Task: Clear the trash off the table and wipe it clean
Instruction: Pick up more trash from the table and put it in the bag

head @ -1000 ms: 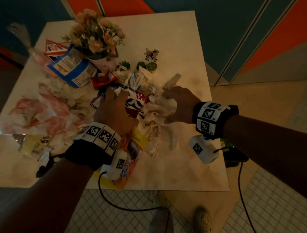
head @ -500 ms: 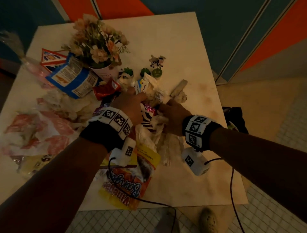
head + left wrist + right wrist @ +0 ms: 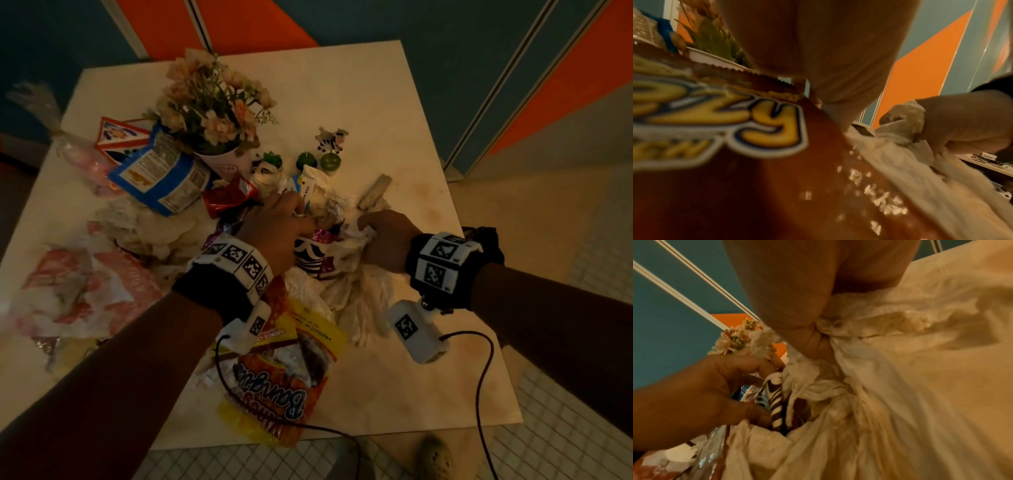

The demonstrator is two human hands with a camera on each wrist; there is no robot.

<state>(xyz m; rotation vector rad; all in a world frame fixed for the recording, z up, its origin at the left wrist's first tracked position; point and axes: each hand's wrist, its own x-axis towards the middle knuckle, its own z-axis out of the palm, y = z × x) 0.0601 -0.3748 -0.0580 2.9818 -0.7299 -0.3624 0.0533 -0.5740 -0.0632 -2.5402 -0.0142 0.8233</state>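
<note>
The table (image 3: 359, 102) is littered from 9 to 12 o'clock, crumpled tissue (image 3: 346, 294) at centre is bunched in the clenched right hand (image 3: 387, 240), and a striped wrapper (image 3: 306, 255) is pinched by the curled left hand (image 3: 274, 229), apparently for gathering into one load.

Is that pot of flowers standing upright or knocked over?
Upright: the flower pot stands on the table, blooms pointing up.

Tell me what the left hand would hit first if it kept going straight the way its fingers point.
Probably the white tube-like wrapper just past the left hand, among crumpled tissues; beyond that stand the small green figurines. Depth is unclear.
</note>
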